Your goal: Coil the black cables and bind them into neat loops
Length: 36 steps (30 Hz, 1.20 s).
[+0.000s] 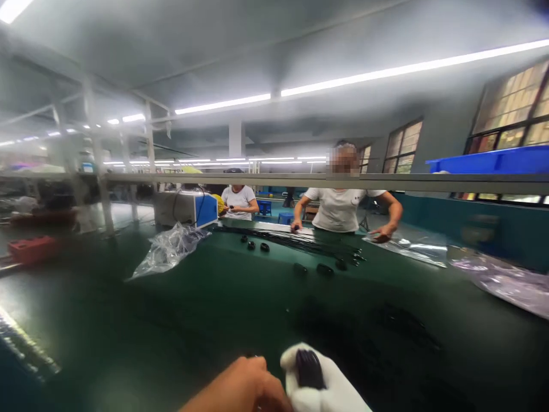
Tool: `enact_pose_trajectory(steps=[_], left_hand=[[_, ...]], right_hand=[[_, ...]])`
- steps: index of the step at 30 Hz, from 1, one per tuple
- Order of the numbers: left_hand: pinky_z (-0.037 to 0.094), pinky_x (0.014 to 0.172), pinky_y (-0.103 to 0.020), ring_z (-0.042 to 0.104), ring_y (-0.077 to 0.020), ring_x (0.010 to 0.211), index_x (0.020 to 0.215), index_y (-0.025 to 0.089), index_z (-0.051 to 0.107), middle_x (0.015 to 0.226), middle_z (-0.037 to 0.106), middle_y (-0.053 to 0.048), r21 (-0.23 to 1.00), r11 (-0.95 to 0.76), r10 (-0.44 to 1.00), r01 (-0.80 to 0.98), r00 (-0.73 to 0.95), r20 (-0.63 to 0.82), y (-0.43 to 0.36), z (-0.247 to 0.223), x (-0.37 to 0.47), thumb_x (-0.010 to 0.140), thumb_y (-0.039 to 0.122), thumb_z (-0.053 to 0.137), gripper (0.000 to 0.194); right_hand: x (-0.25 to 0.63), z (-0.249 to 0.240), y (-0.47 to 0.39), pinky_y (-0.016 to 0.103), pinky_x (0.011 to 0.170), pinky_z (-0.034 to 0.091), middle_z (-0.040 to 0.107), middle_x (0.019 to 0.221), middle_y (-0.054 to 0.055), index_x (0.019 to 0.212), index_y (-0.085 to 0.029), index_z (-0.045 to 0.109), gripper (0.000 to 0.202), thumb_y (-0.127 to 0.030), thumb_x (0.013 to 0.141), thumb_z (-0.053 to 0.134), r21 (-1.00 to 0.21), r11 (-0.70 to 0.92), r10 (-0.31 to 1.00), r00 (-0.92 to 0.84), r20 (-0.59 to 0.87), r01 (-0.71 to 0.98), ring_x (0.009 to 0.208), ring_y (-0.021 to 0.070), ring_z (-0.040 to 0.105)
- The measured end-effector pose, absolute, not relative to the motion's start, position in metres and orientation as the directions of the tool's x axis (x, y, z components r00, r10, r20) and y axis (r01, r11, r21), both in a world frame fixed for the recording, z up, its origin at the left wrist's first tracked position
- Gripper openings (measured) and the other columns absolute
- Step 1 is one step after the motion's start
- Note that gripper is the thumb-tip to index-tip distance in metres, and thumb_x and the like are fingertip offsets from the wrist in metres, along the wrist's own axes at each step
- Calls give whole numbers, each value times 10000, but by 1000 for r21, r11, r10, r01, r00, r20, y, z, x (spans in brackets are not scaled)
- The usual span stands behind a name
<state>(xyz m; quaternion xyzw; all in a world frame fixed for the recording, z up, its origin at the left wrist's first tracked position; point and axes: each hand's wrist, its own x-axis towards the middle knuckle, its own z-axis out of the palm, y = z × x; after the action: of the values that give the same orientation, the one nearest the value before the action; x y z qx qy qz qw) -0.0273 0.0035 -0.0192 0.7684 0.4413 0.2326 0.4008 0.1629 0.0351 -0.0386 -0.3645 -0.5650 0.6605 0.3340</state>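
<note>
My right hand (338, 388), in a white glove, is closed around a small black coil of cable (309, 369) at the bottom centre. Just left of it is my left hand (244, 384), bare, its fingers curled in beside the glove. What those fingers hold, if anything, is hidden. Beyond my hands, a long bundle of straight black cables (295, 240) lies across the green table (180, 320). Several small black coils, one of them a coil (325, 269) near the cable ends, are scattered in front of it.
A co-worker (337, 209) stands across the table, one hand at the cables and one over a clear plastic bag (412, 249). Crumpled clear plastic (169, 252) lies near a blue-and-grey machine (184, 209). A shelf (274, 182) spans the table, bearing a blue bin (493, 162).
</note>
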Motion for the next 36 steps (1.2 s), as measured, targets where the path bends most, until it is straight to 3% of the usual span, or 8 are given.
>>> enact_pose_trajectory(steps=[4, 8, 16, 21, 25, 29, 33, 36], left_hand=[[403, 792, -232, 550, -172, 912, 1009, 284, 674, 894, 630, 31, 779, -204, 931, 592, 363, -31, -4, 1, -28, 611, 87, 615, 448], [396, 897, -286, 539, -200, 1016, 1217, 349, 529, 1097, 583, 12, 786, -112, 945, 608, 310, -106, -6, 4, -18, 560, 45, 623, 730], [439, 685, -340, 555, -269, 826, 1004, 199, 626, 951, 599, -74, 510, -149, 935, 847, 289, -206, 8, 1, 0, 506, 236, 750, 515], [374, 481, -214, 532, -147, 584, 864, 214, 695, 769, 682, -3, 803, -82, 802, 590, 517, -299, 29, -23, -26, 663, 256, 547, 253], [337, 393, -198, 481, -118, 447, 600, 174, 640, 585, 646, -11, 845, 69, 845, 530, 420, -332, 29, -41, -21, 612, 186, 437, 204], [401, 413, -235, 498, -119, 407, 662, 173, 563, 551, 599, -1, 901, 223, 897, 371, 284, -339, 21, -34, -11, 625, 257, 447, 147], [485, 609, -280, 582, -138, 610, 815, 145, 559, 725, 627, -26, 978, 201, 943, -50, 281, -179, 17, -10, -12, 627, 289, 578, 238], [475, 730, -302, 590, -160, 770, 964, 148, 586, 933, 630, -52, 997, 63, 968, -55, 248, -47, 13, 0, -13, 681, 251, 558, 302]], right_hand=[[161, -42, 30, 228, 507, 390, 581, 703, -39, 1241, -174, 381, 749, -128, 526, 600, -967, -249, 855, -482, -194, -53, 511, 93, 493], [157, -68, 39, 314, 685, 465, 623, 865, 33, 1290, -196, 423, 908, -164, 445, 753, -995, -59, 883, -460, -92, 86, 792, 211, 601], [147, -82, 41, 361, 719, 460, 612, 739, 14, 1370, -196, 385, 849, -201, 576, 684, -937, 116, 925, -379, -20, 330, 715, 224, 593], [152, -58, 32, 310, 746, 440, 577, 792, 2, 995, -208, 600, 476, -96, 533, 589, -886, 192, 934, -356, 33, 422, 778, 185, 561], [157, -54, 30, 264, 608, 430, 586, 979, 28, 846, -218, 549, 317, -150, 558, 662, -998, -10, 835, -549, 27, -64, 687, 133, 559], [157, -65, 35, 203, 484, 388, 521, 1251, 61, 889, -235, 540, 434, -136, 527, 756, -860, -256, 689, -708, 158, -441, 540, 60, 553], [155, -75, 39, 171, 444, 372, 637, 663, -16, 1022, -244, 512, 544, -131, 551, 762, -808, -322, 593, -770, 235, -494, 444, 74, 497], [158, -75, 38, 170, 435, 346, 588, 552, -28, 1136, -212, 482, 587, -215, 610, 741, -794, -361, 596, -776, 207, -490, 457, 91, 484]])
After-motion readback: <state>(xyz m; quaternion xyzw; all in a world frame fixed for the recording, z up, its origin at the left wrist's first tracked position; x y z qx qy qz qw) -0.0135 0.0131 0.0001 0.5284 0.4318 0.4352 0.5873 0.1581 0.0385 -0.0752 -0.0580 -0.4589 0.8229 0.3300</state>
